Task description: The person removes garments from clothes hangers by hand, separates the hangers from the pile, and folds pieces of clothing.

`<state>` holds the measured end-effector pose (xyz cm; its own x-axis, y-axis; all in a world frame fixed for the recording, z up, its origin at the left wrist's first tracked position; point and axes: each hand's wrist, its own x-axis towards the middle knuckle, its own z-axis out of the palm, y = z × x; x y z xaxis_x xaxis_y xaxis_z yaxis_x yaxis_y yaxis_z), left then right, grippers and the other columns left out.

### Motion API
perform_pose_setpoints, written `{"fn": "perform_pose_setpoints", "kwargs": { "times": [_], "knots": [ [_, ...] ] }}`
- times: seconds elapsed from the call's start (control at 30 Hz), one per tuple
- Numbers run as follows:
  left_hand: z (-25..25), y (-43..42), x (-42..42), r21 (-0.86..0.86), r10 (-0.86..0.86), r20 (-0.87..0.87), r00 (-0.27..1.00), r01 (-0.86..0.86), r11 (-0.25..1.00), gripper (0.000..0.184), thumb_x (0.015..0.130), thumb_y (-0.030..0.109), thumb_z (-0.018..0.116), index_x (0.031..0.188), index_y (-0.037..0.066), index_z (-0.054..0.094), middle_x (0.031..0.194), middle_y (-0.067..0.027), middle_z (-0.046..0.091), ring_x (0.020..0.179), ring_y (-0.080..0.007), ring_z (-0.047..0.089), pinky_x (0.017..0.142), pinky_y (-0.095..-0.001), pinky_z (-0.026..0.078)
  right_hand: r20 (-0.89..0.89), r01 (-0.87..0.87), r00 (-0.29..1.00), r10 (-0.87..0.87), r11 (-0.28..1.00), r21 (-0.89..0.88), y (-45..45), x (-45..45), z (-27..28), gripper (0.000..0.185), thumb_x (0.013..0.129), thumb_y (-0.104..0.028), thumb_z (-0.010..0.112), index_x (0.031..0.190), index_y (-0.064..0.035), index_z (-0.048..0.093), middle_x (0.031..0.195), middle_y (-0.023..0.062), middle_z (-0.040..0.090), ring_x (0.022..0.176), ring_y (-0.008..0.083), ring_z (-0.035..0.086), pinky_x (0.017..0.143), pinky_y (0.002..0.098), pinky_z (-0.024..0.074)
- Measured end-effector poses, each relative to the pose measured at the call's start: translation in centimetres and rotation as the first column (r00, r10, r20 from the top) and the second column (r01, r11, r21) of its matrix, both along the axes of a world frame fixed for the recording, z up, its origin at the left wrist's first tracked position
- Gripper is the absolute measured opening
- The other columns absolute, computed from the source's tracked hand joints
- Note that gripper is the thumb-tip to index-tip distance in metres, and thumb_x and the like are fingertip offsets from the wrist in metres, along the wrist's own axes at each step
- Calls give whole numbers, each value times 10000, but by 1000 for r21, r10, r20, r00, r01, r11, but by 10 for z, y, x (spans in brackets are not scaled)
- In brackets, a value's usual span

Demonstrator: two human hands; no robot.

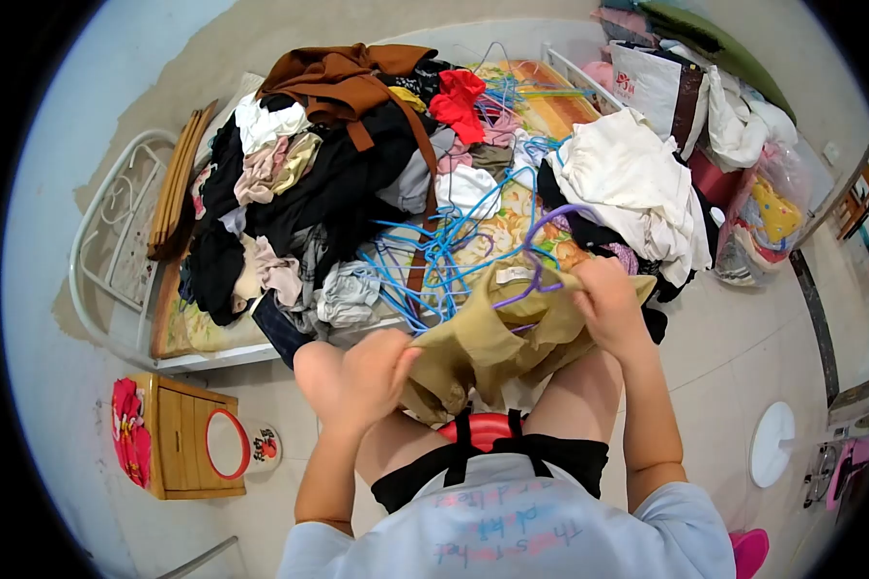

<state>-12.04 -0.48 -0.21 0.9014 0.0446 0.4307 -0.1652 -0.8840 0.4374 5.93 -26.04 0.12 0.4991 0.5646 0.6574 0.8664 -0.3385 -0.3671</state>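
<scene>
Our left hand (362,376) and right hand (608,304) grasp the khaki cloth garment (481,338) beside the near edge of the white metal-framed bed (224,358), purple plastic hanger (528,243) at its collar; seemingly light, floppy, best held by both shoulders.

Ahead of me the purple hanger (528,234) sticks up; blue hangers (446,239) tangle to its left, between dark clothes (333,198) and white clothes (623,169). Open floor (719,386) lies to my right.

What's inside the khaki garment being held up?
At the neck of the khaki garment: a purple hanger, hook and part of its bar showing, plus a white label at the collar. Cloth covers the hanger's ends and whatever lies deeper.
</scene>
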Motion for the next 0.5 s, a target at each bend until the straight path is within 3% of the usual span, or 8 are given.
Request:
{"fn": "perform_pose_setpoints", "kwargs": {
  "times": [0.1,0.23,0.27,0.3,0.33,0.37,0.43,0.5],
  "knots": [
    [-7,18,-9,-81,-60,-17,998,58,995,119,845,139,528,802,29,513,681,-139,479,620,-322,488,548,-390,386,-106,46,993,-54,996,-73,-12,11,-3,173,710,-53,607,762,-40,443,729,125,466,744,312,465,657,383,348],
    [-7,13,-21,-333,-69,-326,943,-46,942,99,869,97,501,870,0,522,766,-121,530,727,-258,543,631,-334,421,-150,32,988,-31,999,1,-11,20,-11,149,736,-68,601,780,-33,463,708,129,468,712,315,465,643,382,347],
    [-4,10,-19,-331,-72,-321,944,-41,943,99,869,97,501,870,0,522,766,-121,530,727,-258,543,631,-334,421,-130,52,990,-47,998,42,-12,22,-11,132,746,-78,612,836,-27,530,712,124,507,689,287,499,635,358,382],
    [-1,5,-16,-440,-20,-270,963,-104,892,117,865,79,508,945,-5,523,825,-112,550,790,-232,551,686,-318,429,-125,56,991,-50,997,44,-15,22,-7,132,746,-78,612,836,-27,530,712,124,507,689,287,499,635,358,382],
    [0,1,-14,-546,37,-225,974,-158,823,174,862,61,515,1020,-11,525,883,-102,570,853,-206,558,741,-302,438,-307,76,951,-49,994,77,-21,20,1,144,749,-85,620,859,-21,554,721,118,529,682,262,515,629,338,400],
    [0,0,-10,-546,34,-222,974,-153,824,174,862,61,515,1020,-11,525,883,-102,570,853,-206,558,741,-302,438,-478,103,878,-40,989,106,-26,18,9,160,752,-93,629,882,-15,577,729,113,552,675,237,531,623,318,417],
    [-1,0,-1,-449,120,93,988,-66,891,338,839,32,537,1169,-6,474,1024,-107,561,948,-192,546,830,-292,427,-465,238,874,-142,959,154,-41,13,26,129,759,-74,632,851,4,586,674,64,571,608,125,507,587,271,422],
    [1,-3,4,-532,89,115,989,-14,846,413,832,45,553,1226,-2,438,1102,-120,534,997,-197,535,870,-293,409,-401,329,889,-219,916,229,-67,21,31,98,771,-73,626,829,0,593,660,22,568,607,81,488,572,239,408]
  ]
}}
